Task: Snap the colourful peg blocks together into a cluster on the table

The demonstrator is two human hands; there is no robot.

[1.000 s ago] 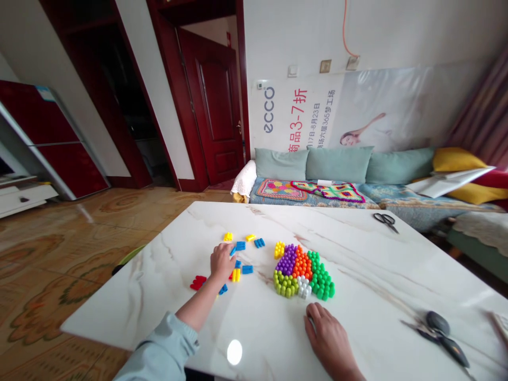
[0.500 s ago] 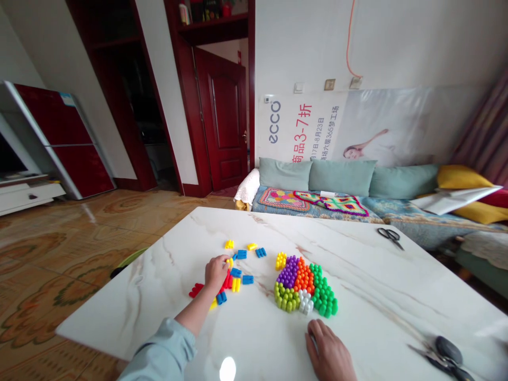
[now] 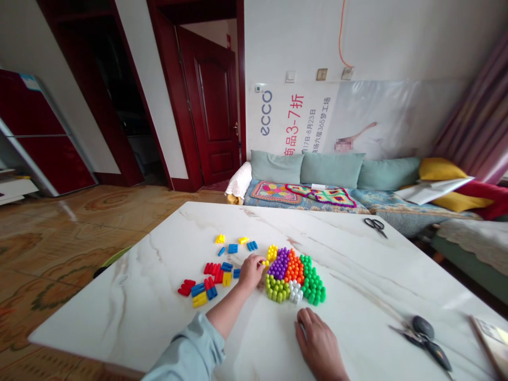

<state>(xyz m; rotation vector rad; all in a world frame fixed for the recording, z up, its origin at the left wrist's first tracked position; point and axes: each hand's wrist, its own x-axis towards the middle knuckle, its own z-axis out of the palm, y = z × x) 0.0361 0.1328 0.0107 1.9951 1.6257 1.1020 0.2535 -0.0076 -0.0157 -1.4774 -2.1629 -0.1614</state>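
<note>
My left hand (image 3: pixel 251 272) pinches a small yellow toy block (image 3: pixel 265 263) at the left side of a standing group of knobbed plastic blocks. In that group are yellow blocks (image 3: pixel 272 253), purple blocks (image 3: pixel 282 263), orange blocks (image 3: pixel 295 267), green blocks (image 3: pixel 313 283), olive blocks (image 3: pixel 277 289) and white blocks (image 3: pixel 295 291). Left of my hand lie scattered red blocks (image 3: pixel 186 287), blue blocks (image 3: pixel 233 248) and yellow ones (image 3: pixel 200 299). Resting on the tabletop, my right hand (image 3: pixel 317 338) is below the group, holding nothing, its thumb apart from its loosely bent fingers.
The white marbled table (image 3: pixel 130 296) carries black scissors (image 3: pixel 376 226) at the far right edge. A black-handled cutting tool (image 3: pixel 426 341) lies at the near right, with a flat object (image 3: pixel 490 341) beyond it. Behind the table stands a sofa (image 3: pixel 286 196) with cushions.
My left hand has moved right from the scattered blocks to the standing group, carrying a yellow block. The view has turned slightly right. My right hand stays resting on the table.
</note>
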